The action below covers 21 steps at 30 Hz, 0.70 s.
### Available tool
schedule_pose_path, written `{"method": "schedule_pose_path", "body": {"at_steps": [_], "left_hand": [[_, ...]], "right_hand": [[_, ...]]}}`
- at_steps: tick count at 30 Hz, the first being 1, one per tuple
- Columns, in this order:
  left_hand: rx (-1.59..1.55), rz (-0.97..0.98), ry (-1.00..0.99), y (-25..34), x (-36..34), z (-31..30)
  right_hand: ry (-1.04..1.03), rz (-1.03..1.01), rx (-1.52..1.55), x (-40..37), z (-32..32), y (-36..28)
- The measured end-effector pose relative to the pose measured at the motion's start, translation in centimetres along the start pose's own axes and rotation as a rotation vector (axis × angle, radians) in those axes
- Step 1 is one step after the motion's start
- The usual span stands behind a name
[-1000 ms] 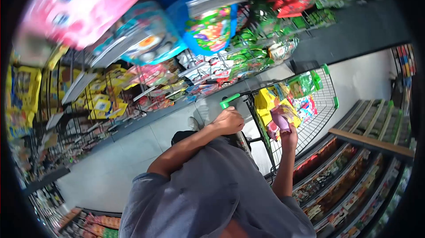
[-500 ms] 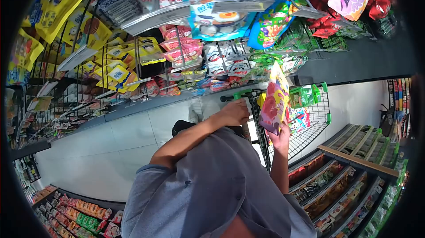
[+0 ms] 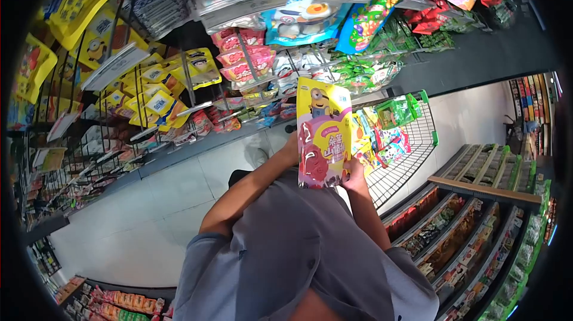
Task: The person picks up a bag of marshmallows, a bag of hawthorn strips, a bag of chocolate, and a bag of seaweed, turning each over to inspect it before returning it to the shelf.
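Observation:
A yellow and purple snack bag [image 3: 324, 136] with a cartoon figure on its front stands upright before my body, its printed face turned toward me. My right hand [image 3: 354, 173] grips the bag's lower right edge. My left hand [image 3: 292, 149] is at the bag's left side, beside the black end of the cart handle [image 3: 290, 128]; its fingers are hidden behind the bag. Right behind the bag is the wire shopping cart [image 3: 397, 179], which holds a green bag [image 3: 396, 112] and several colourful packets [image 3: 391, 143].
Hanging racks with yellow bags [image 3: 160, 106], pink bags [image 3: 246, 64] and a light-blue bag [image 3: 303, 15] run along the top and left. Shelves with bins [image 3: 444, 225] stand at the lower right. Pale floor tiles [image 3: 173, 186] lie to the left.
The bag has moved left and turned from nearly edge-on to face me, with my right hand moving along. More of the cart's packets show. My left hand is now partly covered by the bag.

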<state>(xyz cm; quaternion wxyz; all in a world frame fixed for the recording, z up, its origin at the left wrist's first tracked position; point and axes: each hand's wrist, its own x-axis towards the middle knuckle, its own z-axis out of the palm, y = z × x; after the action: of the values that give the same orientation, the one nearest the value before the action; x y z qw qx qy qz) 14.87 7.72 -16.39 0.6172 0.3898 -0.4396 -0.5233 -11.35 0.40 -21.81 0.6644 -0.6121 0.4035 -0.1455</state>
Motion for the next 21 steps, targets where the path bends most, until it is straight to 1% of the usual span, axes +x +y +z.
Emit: {"method": "schedule_pose_path", "body": {"at_steps": [1, 2, 3, 4, 6, 7, 8, 9, 10, 11, 12, 16, 17, 18, 21], "left_hand": [[-0.634, -0.190, 0.075, -0.2, -0.5, -0.2], [-0.634, -0.179, 0.097, -0.3, -1.1, -0.6], [-0.665, -0.165, 0.113, 0.2, -2.0, -0.7], [-0.695, -0.151, 0.126, 0.7, -2.2, -0.6], [-0.754, -0.125, 0.144, 1.7, -3.0, -0.6], [-0.782, -0.114, 0.149, 2.2, -4.5, -0.8], [-0.812, -0.106, 0.153, 2.4, -4.1, -0.2], [-0.842, -0.098, 0.154, 2.8, -5.9, 0.2], [-0.871, -0.092, 0.155, 3.2, -6.3, 0.6], [-0.898, -0.086, 0.154, 3.9, -8.4, 0.4], [-0.927, -0.083, 0.150, 4.2, -7.5, 0.7], [-1.057, -0.101, 0.147, 5.7, -5.9, 1.6], [-1.088, -0.103, 0.149, 6.1, -6.5, 1.9], [-1.121, -0.104, 0.154, 6.6, -7.5, 1.8], [-1.216, -0.117, 0.168, 7.6, -6.9, 1.4]], "right_hand": [[-0.003, -0.172, -0.112, -0.3, 2.1, -1.6], [-0.027, -0.172, -0.116, -0.7, 3.3, -3.6], [-0.026, 0.072, 0.399, -1.5, 5.0, -8.6], [-0.019, 0.333, 0.907, -1.9, 6.1, -11.7], [-0.090, 0.326, 0.850, -1.5, 6.1, -12.5], [-0.189, 0.317, 0.833, -1.2, 6.0, -12.8], [-0.285, 0.308, 0.818, -0.9, 6.0, -13.1], [-0.325, 0.329, 0.782, -1.1, 6.4, -15.3], [-0.335, 0.333, 0.784, -1.3, 6.9, -16.7], [-0.308, 0.295, 0.741, -1.4, 7.6, -17.8], [-0.277, 0.258, 0.701, -1.3, 8.0, -18.2], [-0.255, 0.331, 0.711, -0.7, 8.4, -16.9], [-0.310, 0.352, 0.799, -0.5, 8.6, -16.6], [-0.313, 0.365, 0.807, -0.4, 8.9, -16.9], [-0.251, 0.351, 0.685, -1.1, 10.1, -19.3]]}}
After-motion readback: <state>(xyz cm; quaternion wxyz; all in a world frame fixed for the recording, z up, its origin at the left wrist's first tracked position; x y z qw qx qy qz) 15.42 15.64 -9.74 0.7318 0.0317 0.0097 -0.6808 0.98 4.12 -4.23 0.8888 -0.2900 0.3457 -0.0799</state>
